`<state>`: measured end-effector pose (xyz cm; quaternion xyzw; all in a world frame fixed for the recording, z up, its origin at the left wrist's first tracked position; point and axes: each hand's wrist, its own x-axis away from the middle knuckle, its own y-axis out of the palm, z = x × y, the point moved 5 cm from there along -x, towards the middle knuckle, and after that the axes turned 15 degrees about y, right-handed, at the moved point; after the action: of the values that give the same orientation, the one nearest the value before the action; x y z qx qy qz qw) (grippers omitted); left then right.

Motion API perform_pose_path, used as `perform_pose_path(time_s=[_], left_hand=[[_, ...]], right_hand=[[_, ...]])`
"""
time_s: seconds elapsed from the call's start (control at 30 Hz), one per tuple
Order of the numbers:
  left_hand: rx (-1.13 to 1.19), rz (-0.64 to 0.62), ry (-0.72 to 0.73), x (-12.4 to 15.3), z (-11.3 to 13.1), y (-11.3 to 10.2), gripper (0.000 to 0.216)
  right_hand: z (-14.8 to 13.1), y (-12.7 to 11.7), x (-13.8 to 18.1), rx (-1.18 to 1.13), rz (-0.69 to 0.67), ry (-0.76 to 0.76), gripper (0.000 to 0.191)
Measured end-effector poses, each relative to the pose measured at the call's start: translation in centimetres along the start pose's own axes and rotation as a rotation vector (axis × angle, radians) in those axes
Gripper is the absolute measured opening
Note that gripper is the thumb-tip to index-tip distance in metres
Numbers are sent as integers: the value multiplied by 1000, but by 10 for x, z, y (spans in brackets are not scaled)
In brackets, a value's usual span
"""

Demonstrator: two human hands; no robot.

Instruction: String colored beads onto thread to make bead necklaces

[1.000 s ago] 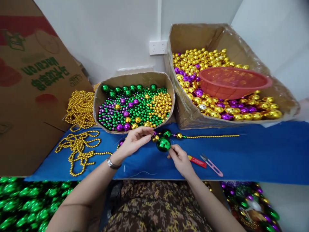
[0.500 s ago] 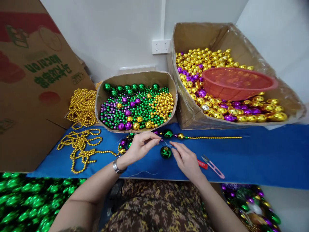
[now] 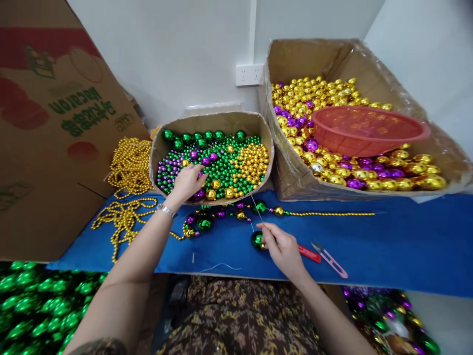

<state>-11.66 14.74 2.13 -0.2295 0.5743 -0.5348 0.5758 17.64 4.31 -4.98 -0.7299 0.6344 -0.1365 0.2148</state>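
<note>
My left hand point(image 3: 189, 183) reaches into the shallow cardboard box point(image 3: 152, 170). Its thumb and forefinger are slightly apart at a purple bead point(image 3: 200, 174); the other fingers are partly hidden. Above the blue cloth, my right hand point(image 3: 283, 246) pinches a thin thread point(image 3: 257, 207), whose free end sticks up toward the box's front edge. Just left of these fingers are a large green bead point(image 3: 256, 239) and a small gold one, partly covered by the hand. Behind them lies a strand of mixed green, purple and gold beads point(image 3: 241, 215).
Pink thread snips point(image 3: 334, 264) and a red-handled tool point(image 3: 309, 254) lie right of my right hand. Gold bead chains point(image 3: 129, 165) are piled at left beside a tall carton point(image 3: 44, 148). A larger box point(image 3: 295, 180) holds gold beads and a red basket point(image 3: 369, 133).
My left hand has left the thread and moved left and up into the bead box. My right hand has shifted slightly down and still pinches the thread beside the green bead.
</note>
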Motion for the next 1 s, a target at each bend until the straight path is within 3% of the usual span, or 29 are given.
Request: perform_pose_path(time_s=[0.13, 0.37, 0.43, 0.5, 0.57, 0.63, 0.7, 0.83, 1.0], left_hand=[[-103, -166, -37, -12, -25, 16, 22], [139, -116, -28, -6, -27, 21, 18], [241, -43, -80, -3, -23, 15, 22], [440, 114, -156, 2, -13, 8, 26], [799, 262, -257, 9, 3, 9, 28], [1191, 316, -383, 18, 26, 18, 28], [1443, 307, -502, 27, 48, 28, 27], [1589, 291, -601, 40, 73, 38, 30], [1598, 262, -597, 43, 78, 40, 32]], right_hand=[[-5, 6, 1, 25, 9, -60, 29], [-6, 13, 6, 32, 0, -134, 25], [-8, 14, 7, 33, -4, -145, 25], [-10, 16, 8, 36, -7, -153, 25], [-12, 18, 9, 42, -10, -160, 25], [-13, 20, 9, 53, -11, -169, 25], [-13, 21, 10, 68, -9, -178, 25], [-13, 20, 11, 101, 9, -178, 25], [-12, 17, 10, 136, 42, -174, 27]])
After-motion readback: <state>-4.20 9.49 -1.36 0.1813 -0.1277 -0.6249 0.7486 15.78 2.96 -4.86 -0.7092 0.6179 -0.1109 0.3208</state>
